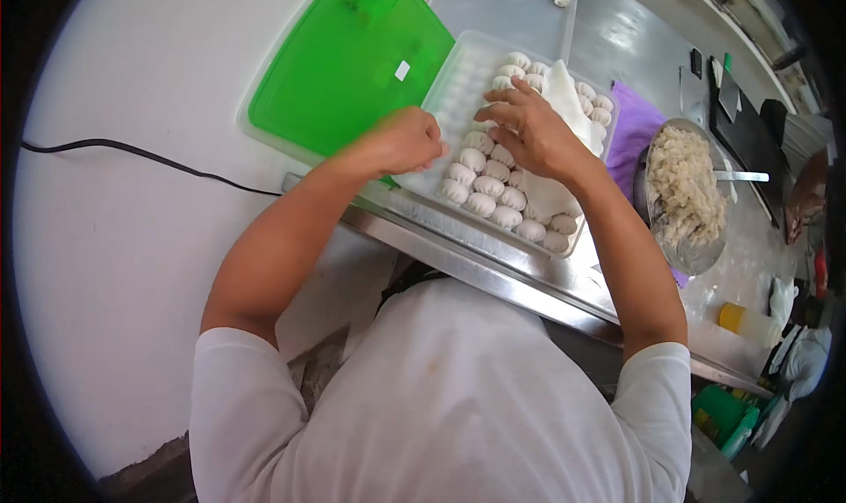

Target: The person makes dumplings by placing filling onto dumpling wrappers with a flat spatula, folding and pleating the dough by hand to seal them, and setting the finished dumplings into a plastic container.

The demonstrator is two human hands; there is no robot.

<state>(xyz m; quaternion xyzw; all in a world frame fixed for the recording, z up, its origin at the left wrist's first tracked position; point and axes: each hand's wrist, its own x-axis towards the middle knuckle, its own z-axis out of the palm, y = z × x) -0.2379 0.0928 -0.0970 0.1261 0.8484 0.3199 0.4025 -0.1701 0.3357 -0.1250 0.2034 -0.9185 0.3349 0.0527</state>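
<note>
A translucent white plastic tray holds rows of pleated white dumplings. A white sheet, perhaps dough or cloth, lies over part of them. My left hand is at the tray's left edge with its fingers curled closed; whether something is inside them is hidden. Above the middle of the dumplings is my right hand, its fingers bent and spread apart, with no item visible in them. It partly covers the dumplings and sheet below, and I cannot tell whether the fingertips touch a dumpling.
A green lid lies left of the tray, by the white wall. On the right, a metal bowl holds pale filling and a spatula, near purple cloth. Farther right are a yellow-capped bottle and another person's hand.
</note>
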